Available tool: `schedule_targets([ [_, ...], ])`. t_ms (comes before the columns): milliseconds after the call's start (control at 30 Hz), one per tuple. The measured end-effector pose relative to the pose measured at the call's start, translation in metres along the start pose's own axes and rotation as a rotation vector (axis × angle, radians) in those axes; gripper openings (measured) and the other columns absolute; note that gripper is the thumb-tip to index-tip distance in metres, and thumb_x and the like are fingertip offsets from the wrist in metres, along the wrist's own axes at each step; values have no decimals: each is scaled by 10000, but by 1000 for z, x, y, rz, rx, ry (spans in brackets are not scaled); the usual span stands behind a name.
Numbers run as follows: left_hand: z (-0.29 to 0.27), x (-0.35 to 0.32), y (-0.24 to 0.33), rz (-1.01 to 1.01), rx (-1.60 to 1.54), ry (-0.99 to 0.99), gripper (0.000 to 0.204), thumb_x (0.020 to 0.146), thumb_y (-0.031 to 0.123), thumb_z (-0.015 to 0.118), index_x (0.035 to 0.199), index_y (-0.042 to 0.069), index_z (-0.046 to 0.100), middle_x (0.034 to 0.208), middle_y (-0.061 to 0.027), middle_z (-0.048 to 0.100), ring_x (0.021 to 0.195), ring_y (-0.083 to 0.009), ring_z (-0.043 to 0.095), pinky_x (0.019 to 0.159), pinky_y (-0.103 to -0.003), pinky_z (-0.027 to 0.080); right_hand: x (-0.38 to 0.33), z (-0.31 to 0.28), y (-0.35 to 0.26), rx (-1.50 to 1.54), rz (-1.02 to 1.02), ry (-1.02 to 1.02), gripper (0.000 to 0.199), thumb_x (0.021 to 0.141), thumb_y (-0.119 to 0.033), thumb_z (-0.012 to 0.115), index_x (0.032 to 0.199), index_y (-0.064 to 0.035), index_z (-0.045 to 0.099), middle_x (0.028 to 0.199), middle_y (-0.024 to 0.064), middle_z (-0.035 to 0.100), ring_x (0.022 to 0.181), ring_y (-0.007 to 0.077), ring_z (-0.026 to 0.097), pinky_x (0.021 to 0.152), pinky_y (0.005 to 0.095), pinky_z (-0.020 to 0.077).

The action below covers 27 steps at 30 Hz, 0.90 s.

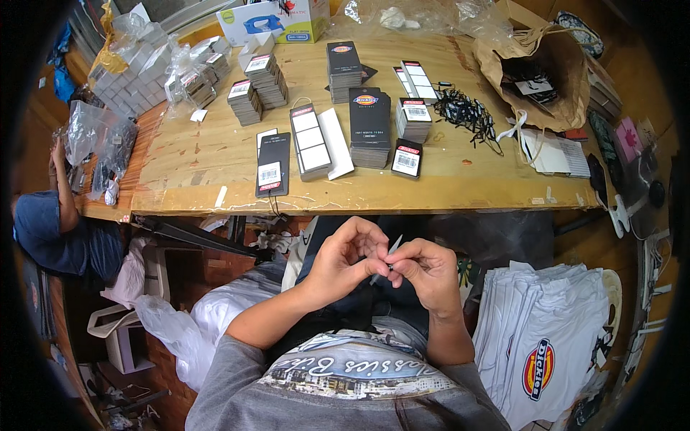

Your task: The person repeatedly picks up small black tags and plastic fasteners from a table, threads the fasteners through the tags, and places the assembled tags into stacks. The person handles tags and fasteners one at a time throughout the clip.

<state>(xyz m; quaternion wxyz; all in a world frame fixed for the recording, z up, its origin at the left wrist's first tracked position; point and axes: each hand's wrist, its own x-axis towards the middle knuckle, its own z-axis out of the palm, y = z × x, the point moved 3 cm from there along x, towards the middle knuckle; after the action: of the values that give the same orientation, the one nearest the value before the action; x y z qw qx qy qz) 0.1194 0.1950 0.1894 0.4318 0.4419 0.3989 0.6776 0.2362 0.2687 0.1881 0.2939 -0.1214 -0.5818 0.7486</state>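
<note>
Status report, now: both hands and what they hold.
Left hand and right hand together over the lap, both pinching a thin grey strip. Dark garment under the hands. Tag stacks untouched on the table.

One view only, worn on the head, left of a side-by-side pair. Looks steeply down and forward from above the lap, close to both hands: left hand (343, 260) and right hand (425, 271) meeting just below picture centre, forearms entering from the lower edge. Faces the table (215, 154), whose near edge crosses the middle of the picture and whose far edge reaches the top. Wide fisheye: straight table edges bowed, dark round rim at the corners. Upright, unmirrored. Takes in floor at the lower left and a shirt stack (546, 323) at the lower right. No second view to share ground with.
</note>
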Motion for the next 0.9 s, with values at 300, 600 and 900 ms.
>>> schedule_targets([
  [300,-13,0,6,-42,130,-101,584,619,410,692,998,56,423,961,-94,499,914,-163,477,772,-271,352,1,16,-14,-149,9,-108,62,771,-13,563,819,18,586,647,52,572,537,72,512,488,180,416],
  [600,-34,-20,41,-84,301,-488,93,700,58,625,783,21,605,809,-99,584,753,-164,536,714,-276,406,8,37,-55,-403,-201,-301,110,705,18,594,813,-1,591,697,96,573,587,178,565,499,232,426],
  [900,-110,-17,107,616,1396,481,181,591,-113,595,721,10,570,745,-80,533,669,-165,532,572,-250,424,25,99,-13,-595,-652,-401,197,628,28,551,822,8,525,706,104,524,632,251,556,542,321,449],
])
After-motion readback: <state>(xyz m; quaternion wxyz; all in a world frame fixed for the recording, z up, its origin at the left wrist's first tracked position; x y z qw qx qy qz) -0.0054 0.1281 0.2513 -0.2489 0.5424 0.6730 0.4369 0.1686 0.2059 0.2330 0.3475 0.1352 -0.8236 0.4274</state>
